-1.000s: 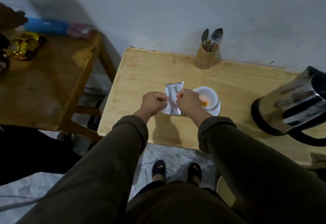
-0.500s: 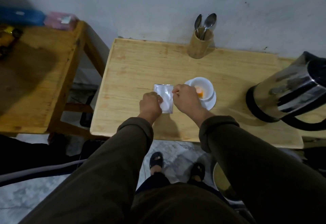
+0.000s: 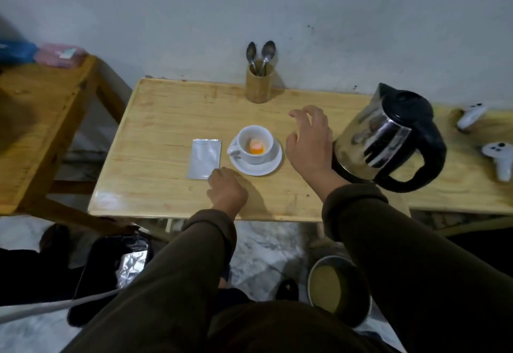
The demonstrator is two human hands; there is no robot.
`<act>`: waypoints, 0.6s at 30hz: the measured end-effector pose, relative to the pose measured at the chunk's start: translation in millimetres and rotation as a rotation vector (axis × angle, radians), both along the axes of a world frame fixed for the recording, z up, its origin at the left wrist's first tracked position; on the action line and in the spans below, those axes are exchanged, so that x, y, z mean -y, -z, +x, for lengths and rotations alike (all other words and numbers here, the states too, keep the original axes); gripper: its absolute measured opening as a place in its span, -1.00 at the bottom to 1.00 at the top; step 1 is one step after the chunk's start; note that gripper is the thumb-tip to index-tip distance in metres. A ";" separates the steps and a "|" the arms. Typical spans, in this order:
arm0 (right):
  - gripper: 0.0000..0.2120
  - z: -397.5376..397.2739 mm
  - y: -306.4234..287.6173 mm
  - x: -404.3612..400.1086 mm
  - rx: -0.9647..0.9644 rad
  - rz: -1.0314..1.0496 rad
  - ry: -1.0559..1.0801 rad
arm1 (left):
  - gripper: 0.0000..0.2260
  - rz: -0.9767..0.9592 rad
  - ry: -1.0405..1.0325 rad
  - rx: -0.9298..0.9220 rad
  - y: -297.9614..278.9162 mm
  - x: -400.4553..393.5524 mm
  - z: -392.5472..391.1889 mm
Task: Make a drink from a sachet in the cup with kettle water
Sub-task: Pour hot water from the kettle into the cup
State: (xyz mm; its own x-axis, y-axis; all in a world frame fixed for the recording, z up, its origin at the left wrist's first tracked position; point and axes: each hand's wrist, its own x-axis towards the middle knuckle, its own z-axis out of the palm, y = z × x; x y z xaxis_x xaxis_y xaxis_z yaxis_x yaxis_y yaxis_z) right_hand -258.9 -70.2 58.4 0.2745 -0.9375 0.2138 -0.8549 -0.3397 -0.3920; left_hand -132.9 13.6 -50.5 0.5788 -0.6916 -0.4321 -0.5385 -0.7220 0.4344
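Note:
A white cup [image 3: 256, 144] with orange powder in its bottom stands on a white saucer [image 3: 259, 168] in the middle of the light wooden table [image 3: 155, 141]. A silver sachet [image 3: 205, 158] lies flat just left of the saucer. My left hand [image 3: 227, 190] rests as a loose fist on the table at the sachet's near right corner; whether it touches the sachet I cannot tell. My right hand [image 3: 309, 141] hovers open, fingers spread, between the cup and the steel kettle [image 3: 388, 136] with its black handle and lid.
A wooden holder [image 3: 258, 86] with two spoons stands at the back against the wall. Two white controllers [image 3: 497, 155] lie at the far right. A darker wooden table [image 3: 36, 119] stands to the left. A metal bowl [image 3: 337, 287] and a black bin [image 3: 111, 272] sit on the floor.
Both hands let go of the sachet, which now lies flat on the table. My right hand moved right past the cup toward the kettle. My left hand drew back toward me.

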 end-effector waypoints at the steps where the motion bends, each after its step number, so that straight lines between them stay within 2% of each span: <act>1: -0.55 -14.8 -0.9 0.4 -0.015 -0.032 0.031 | -0.49 0.021 -0.022 -0.016 1.6 -1.7 -11.8; 7: -0.58 -95.9 -9.3 1.9 -0.114 -0.139 0.219 | -0.40 0.025 -0.042 -0.012 12.0 -6.8 -59.0; 11: -0.57 -141.2 -9.2 3.6 -0.099 -0.115 0.359 | -0.40 0.042 -0.024 -0.007 11.8 -0.5 -73.2; 15: -0.38 -170.3 -5.9 8.0 0.033 -0.071 0.405 | -0.39 0.063 0.017 0.035 16.1 4.5 -75.7; 18: -0.36 -183.4 -12.2 15.6 0.294 0.059 0.444 | -0.39 0.043 0.003 0.038 19.8 4.2 -74.3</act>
State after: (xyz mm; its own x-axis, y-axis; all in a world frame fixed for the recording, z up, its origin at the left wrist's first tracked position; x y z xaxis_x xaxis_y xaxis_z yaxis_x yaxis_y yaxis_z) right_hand -442.4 -85.7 70.5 -0.2148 -0.9626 0.1653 -0.7626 0.0596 -0.6441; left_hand -207.2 9.3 -70.2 0.5934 -0.6748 -0.4388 -0.5562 -0.7378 0.3825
